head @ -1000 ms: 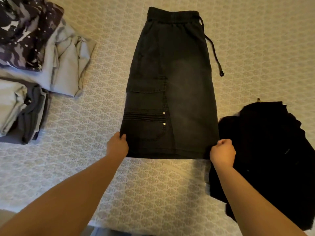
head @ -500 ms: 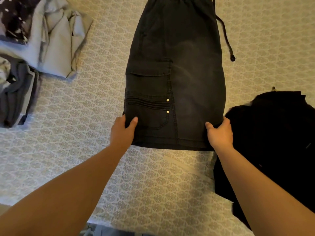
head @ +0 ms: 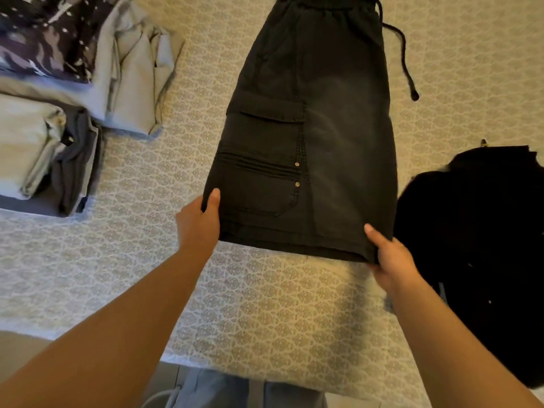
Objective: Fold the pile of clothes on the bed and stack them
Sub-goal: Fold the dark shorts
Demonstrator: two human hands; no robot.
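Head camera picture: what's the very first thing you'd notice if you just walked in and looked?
The dark cargo shorts laid lengthwise in the middle of the patterned bed catch the eye first, with the left hand and right hand each gripping a corner of the near hem. A black heap of clothes sits on the right, and folded stacks lie on the left.

Both bare forearms reach in from 6 o'clock. The left hand (head: 200, 222) pinches cloth at its 1 o'clock, thumb on top. The right hand (head: 390, 259) does likewise toward 11 o'clock, thumb extended above.
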